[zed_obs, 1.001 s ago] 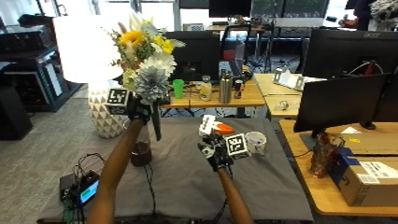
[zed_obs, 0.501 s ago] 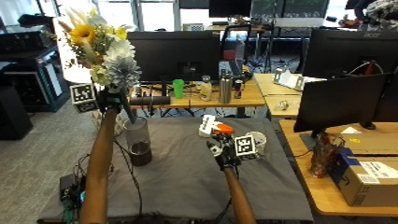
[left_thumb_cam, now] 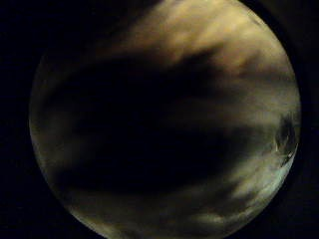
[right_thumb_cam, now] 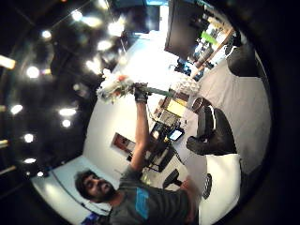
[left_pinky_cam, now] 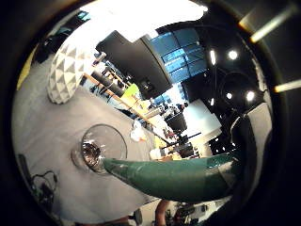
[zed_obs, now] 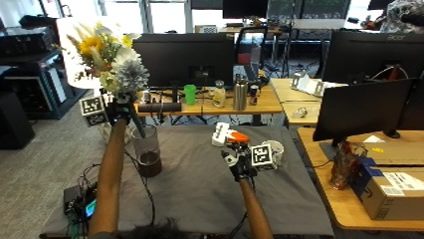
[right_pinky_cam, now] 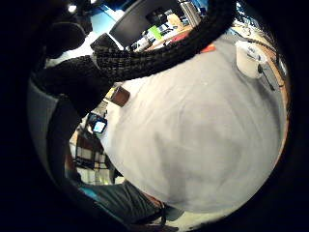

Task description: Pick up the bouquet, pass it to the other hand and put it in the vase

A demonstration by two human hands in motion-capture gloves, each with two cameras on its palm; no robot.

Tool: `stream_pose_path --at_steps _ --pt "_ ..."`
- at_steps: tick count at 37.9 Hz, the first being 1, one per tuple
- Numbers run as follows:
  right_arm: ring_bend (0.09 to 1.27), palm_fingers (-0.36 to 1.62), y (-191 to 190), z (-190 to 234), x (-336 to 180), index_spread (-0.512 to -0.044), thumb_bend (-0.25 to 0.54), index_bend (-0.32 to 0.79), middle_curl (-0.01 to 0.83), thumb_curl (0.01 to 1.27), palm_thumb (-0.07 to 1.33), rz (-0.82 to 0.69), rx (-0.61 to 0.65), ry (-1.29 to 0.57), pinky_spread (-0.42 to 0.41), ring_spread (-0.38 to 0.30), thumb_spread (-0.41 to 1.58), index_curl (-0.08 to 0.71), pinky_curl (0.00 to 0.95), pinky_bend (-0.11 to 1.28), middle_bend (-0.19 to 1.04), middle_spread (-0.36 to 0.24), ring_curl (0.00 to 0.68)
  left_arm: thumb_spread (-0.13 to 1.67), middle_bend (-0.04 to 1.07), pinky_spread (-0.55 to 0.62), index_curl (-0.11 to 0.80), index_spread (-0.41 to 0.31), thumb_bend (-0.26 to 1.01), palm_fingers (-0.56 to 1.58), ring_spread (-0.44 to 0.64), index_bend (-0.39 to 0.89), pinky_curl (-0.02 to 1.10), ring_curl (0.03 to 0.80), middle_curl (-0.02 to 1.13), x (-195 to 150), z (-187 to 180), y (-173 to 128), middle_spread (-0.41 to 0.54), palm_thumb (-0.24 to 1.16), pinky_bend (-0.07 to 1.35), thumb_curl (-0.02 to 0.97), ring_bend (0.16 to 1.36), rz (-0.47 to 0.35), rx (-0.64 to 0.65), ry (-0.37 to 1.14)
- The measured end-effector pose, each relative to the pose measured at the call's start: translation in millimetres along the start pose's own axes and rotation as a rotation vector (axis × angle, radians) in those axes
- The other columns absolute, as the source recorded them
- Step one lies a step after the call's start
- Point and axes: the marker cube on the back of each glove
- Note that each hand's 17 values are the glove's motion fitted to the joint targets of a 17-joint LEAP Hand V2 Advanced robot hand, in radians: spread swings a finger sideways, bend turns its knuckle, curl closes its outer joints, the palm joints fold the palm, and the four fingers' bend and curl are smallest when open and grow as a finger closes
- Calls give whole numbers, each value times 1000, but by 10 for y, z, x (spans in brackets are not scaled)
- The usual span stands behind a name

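So the left hand [zed_obs: 119, 110] is up in the air with its fingers wrapped around the stems of the bouquet [zed_obs: 109, 55], yellow, white and grey-blue flowers on top. The green stem end [left_pinky_cam: 174, 176] pokes down and slants right over the vase [zed_obs: 147, 152], a clear glass one with a dark bottom, standing on the grey cloth of the table [zed_obs: 199, 199]. From the left palm view the stem tip sits just at the vase rim [left_pinky_cam: 101, 148]. The right hand [zed_obs: 240, 162] hovers over the cloth near a white cup [zed_obs: 275, 149], fingers loosely curled, holding nothing.
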Motion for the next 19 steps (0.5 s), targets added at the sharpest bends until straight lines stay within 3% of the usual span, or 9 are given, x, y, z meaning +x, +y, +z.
stream_pose_path --at_steps 4,19 --pt "253 884 58 -21 -72 -264 -18 145 444 540 973 23 -13 -6 295 0 1019 382 362 360 236 -73 365 1086 761 -408 564 -342 -21 1312 -371 290 496 502 691 -57 263 -93 -379 541 661 280 952 -31 -16 32" --pt "215 882 48 -93 265 -263 -18 140 448 532 974 52 13 -11 306 5 1021 372 365 328 216 -73 373 1070 743 -385 583 -342 -19 1294 -369 278 486 495 689 -511 544 -188 -373 555 587 284 936 -73 -155 13"
